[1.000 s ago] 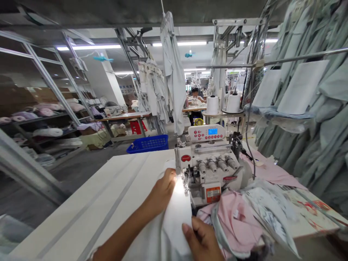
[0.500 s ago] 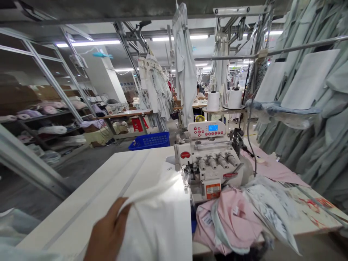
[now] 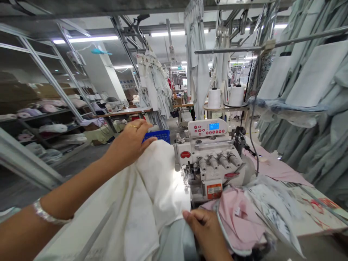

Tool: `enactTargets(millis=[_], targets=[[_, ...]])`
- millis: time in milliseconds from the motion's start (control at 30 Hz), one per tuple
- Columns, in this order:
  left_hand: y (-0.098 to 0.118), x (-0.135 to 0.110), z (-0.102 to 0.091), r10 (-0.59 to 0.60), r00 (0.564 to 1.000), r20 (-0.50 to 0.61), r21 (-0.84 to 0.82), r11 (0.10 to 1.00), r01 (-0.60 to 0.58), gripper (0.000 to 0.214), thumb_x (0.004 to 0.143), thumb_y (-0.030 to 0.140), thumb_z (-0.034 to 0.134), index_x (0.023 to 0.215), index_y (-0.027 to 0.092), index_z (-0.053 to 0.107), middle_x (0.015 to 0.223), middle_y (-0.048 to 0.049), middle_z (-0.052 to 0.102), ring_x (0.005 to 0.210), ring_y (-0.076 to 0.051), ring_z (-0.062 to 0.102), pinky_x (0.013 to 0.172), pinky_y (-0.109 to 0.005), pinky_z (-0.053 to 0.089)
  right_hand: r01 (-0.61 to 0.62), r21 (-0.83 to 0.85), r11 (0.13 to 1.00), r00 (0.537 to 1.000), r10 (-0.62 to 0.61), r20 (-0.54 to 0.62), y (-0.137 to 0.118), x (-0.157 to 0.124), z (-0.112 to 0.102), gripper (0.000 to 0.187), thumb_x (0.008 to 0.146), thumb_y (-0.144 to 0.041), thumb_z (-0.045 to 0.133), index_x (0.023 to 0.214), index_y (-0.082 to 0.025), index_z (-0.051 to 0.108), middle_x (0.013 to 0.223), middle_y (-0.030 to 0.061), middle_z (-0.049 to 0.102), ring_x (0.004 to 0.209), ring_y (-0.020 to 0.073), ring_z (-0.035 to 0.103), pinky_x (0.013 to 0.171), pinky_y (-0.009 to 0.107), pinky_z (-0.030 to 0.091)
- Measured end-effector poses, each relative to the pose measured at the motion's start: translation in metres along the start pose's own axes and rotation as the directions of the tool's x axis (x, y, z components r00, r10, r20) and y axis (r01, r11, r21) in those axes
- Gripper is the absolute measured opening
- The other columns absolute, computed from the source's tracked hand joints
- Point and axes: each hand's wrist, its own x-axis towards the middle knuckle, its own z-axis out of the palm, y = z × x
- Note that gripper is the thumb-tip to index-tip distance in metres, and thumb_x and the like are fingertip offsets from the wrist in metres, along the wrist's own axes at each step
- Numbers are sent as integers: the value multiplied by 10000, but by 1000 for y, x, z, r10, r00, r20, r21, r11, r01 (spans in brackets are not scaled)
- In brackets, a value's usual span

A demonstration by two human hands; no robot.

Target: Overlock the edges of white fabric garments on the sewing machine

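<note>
A white fabric piece (image 3: pixel 152 181) lies bunched on the white table (image 3: pixel 81 232), left of the white overlock sewing machine (image 3: pixel 209 156). My left hand (image 3: pixel 130 143), with a ring and a wrist bangle, is closed on the far upper part of the fabric and lifts it above the table. My right hand (image 3: pixel 206 232) is at the near edge, fingers pinched on the fabric's lower edge just in front of the machine's needle area. A lamp lights the cloth beside the presser foot.
Pink fabric pieces (image 3: pixel 236 217) and printed cloth (image 3: pixel 274 206) pile up right of the machine. Two thread cones (image 3: pixel 214 98) stand behind it. Grey-green garments (image 3: pixel 312 108) hang at the right. A blue basket (image 3: pixel 159 136) sits past the table; shelves with rolls (image 3: pixel 40 119) stand left.
My left hand has swung from the near left up and across to the far side of the table, carrying the fabric. My right hand has come back into view at the fabric's near edge.
</note>
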Motion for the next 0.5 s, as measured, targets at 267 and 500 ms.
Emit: enactTargets(millis=[267, 500], targets=[[30, -216, 61, -201, 752, 628, -73, 947, 314, 995, 804, 820, 480, 1524, 136, 422, 1598, -211, 258, 1448, -421, 316, 1123, -577, 383, 26, 7, 1000, 999, -26, -25, -2, -10, 2, 572, 899, -642, 543, 612, -180, 365, 644, -11, 312, 632, 125, 316, 565, 246, 260], [-10, -222, 22, -299, 849, 437, -180, 895, 407, 393, 746, 180, 470, 1021, 114, 741, 938, -128, 698, 905, -271, 688, 856, -423, 574, 287, -294, 912, 958, -275, 83, 6, -29, -16, 470, 1008, -446, 507, 635, -162, 479, 679, 2, 482, 655, 128, 496, 608, 218, 361]])
